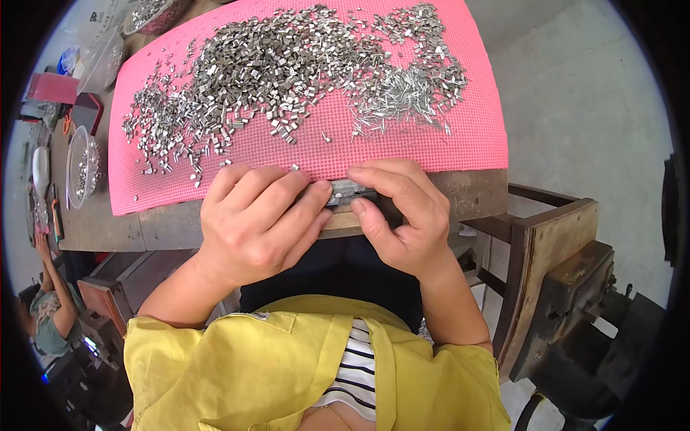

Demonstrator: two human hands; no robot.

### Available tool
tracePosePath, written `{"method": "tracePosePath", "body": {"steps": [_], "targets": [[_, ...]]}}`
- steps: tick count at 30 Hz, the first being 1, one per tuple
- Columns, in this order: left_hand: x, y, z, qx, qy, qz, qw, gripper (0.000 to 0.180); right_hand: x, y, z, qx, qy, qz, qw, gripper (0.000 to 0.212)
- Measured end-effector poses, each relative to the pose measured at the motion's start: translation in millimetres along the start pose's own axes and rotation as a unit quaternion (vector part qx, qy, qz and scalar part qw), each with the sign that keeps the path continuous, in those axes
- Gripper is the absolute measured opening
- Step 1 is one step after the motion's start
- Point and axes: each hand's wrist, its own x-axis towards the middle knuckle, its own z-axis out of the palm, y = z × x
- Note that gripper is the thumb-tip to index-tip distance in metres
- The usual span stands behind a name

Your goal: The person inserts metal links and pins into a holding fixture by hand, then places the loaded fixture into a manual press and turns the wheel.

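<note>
At the table's near edge, a small grey metal block [343, 191] sits between my two hands. My left hand [262, 223] is closed, with its fingertips against the block's left end. From the other side, my right hand [406, 215] grips the block's right part between thumb and fingers. The fingers partly cover the block, so its full shape is hidden. Just beyond lies a pink textured mat [251, 147]. A wide heap of small silvery metal pieces [266, 65] covers much of it, with a pile of thin metal pins [399, 100] toward the right.
A clear round tub [75, 169] of small metal parts stands left of the mat, near orange-handled tools [56, 215]. Another filled container [151, 16] is at the far left. A dark machine [575, 316] on a wooden stand is at right. Another person [54, 309] sits at left.
</note>
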Motion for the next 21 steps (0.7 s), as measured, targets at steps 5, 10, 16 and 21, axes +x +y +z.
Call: {"method": "tracePosePath", "body": {"steps": [5,10,16,21], "targets": [[-9,1,4,0.011,0.002,-0.02,1.0,0.04,1,0,-2,-0.003,0.002,0.002,1.0,0.032],[-16,4,14,-0.041,0.037,-0.063,0.996,0.038,1,0,-2,-0.002,-0.002,-0.002,1.0,0.03],[-17,1,14,-0.029,0.068,-0.011,0.997,0.033,-1,1,1,0.013,0.011,0.006,1.0,0.032],[-8,6,6,-0.055,0.031,-0.07,0.996,0.033,0,1,0,0.016,0.01,0.006,1.0,0.032]]}}
